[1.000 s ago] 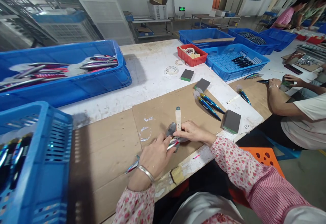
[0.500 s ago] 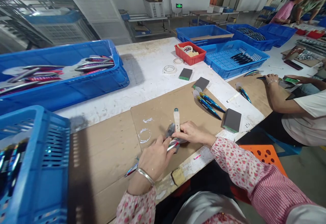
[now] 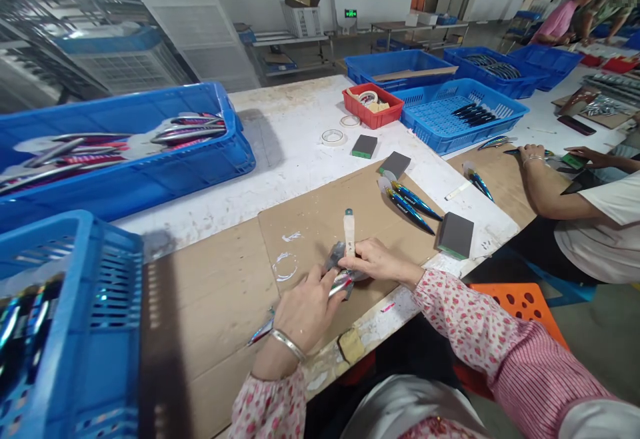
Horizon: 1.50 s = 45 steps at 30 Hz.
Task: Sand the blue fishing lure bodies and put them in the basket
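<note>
My left hand point(image 3: 306, 309), a silver bangle at its wrist, is closed around a shiny silver-and-red fishing lure point(image 3: 341, 285) just above the cardboard sheet point(image 3: 220, 299). Against the lure, my right hand point(image 3: 376, 259) grips a tool with a tape-wrapped handle point(image 3: 349, 231); the handle points away from me and its working end is hidden by the fingers. Crumpled grey material point(image 3: 334, 254) lies under both hands. Partly behind my left wrist is another lure point(image 3: 261, 331). Two blue-black lures point(image 3: 411, 211) rest farther right on the cardboard.
Grey sanding blocks point(image 3: 456, 234) and tape rolls point(image 3: 333, 136) lie about. Blue crates point(image 3: 200, 179) of lures stand left, a red bin point(image 3: 375, 111) and a blue basket point(image 3: 465, 134) at the back. A co-worker's arm point(image 3: 555, 192) is at right; a yellowish block point(image 3: 351, 346) sits at the near edge.
Both hands keep their grip on the lure and the tool, almost unmoved. The handle has shifted very slightly to the right. At right, the co-worker's hand with a green-and-grey block has moved a little.
</note>
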### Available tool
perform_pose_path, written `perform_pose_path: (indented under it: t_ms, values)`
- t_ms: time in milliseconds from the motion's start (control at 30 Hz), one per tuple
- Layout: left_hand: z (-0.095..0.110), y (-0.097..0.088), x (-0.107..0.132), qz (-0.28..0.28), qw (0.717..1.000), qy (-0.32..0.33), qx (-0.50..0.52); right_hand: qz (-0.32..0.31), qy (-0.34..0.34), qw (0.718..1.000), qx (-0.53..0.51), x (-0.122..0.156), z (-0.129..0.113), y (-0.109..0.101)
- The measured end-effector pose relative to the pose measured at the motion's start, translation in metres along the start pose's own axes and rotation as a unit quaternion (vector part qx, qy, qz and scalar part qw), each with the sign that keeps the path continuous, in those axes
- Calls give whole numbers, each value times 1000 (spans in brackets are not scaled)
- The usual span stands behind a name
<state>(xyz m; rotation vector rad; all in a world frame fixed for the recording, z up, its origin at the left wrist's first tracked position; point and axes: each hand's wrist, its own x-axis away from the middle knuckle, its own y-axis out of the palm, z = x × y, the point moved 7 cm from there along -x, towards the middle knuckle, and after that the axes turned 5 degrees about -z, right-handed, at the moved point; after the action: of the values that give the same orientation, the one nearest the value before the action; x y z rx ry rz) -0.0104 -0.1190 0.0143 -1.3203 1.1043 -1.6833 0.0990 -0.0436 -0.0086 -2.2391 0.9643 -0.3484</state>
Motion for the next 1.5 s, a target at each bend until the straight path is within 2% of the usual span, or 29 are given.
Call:
perform_pose_path:
  t_ms: [200, 667, 867, 1133, 1267, 1500]
  values:
    - [-1, 0, -1, -10, 1000, -3, -4, -55, 15, 998, -32, 0, -10, -3]
    - [-2, 2, -2, -10, 1000, 3, -1, 4, -10, 991, 134, 1, -11, 1]
    - [-1, -1, -2, -16, 1000, -3, 1, 34, -14, 993, 110, 2, -6, 2]
    - [-1, -1, -2, -4, 1000, 2, -2, -12, 7, 999, 38, 2, -10, -4]
    - [-1, -1, -2, -15, 1000, -3, 2, -2, 2, 997, 71, 3, -12, -4]
    - [-1, -1, -3, -21, 1000, -12, -18, 58, -25, 988, 144, 5, -8, 5]
